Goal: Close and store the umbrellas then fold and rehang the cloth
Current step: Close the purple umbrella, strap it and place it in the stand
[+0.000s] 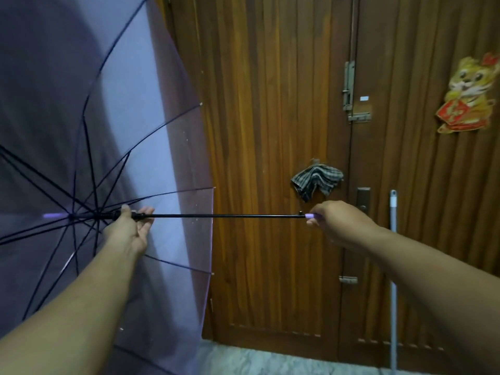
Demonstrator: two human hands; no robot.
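Note:
An open umbrella with a clear purple canopy and dark ribs fills the left side, its black shaft lying level across the middle. My left hand grips the runner on the shaft near the ribs' hub. My right hand is closed around the pale purple handle at the shaft's right end. A checked cloth hangs bunched on a hook on the wooden door, just above the shaft and apart from both hands.
A grey pole leans upright against the door at the right. Metal bolts and a latch plate sit along the door seam. A paper animal decoration is stuck on the right door leaf. Pale stone floor runs below.

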